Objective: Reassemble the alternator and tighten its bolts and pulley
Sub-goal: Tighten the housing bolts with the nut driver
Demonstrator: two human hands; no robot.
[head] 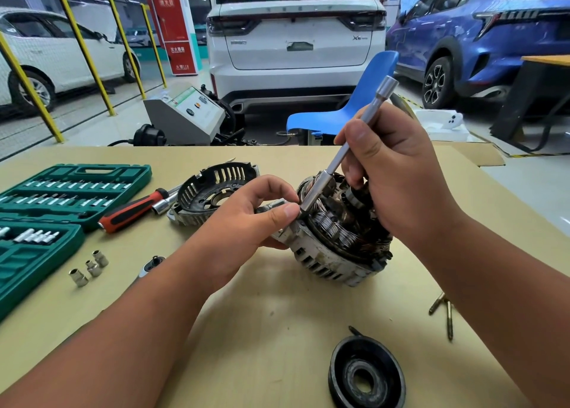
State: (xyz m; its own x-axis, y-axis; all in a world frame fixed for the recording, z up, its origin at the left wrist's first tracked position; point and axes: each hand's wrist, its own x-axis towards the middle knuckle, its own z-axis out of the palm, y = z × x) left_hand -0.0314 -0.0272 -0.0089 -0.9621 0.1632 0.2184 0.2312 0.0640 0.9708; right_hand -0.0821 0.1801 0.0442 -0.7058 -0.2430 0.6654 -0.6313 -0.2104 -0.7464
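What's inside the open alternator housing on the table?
Copper windings ring the inside of the alternator housing, with a dark rotor part near the middle. The right hand, holding the extension bar, covers the far side, so what lies there cannot be seen.

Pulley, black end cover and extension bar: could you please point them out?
Pulley (340, 369): head view, on its black outer ring.
Black end cover (229, 173): head view, on its slotted wall.
Extension bar (375, 105): head view, on its upper shaft.

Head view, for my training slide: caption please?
Right hand holds a socket bar on the open alternator while left hand steadies it.
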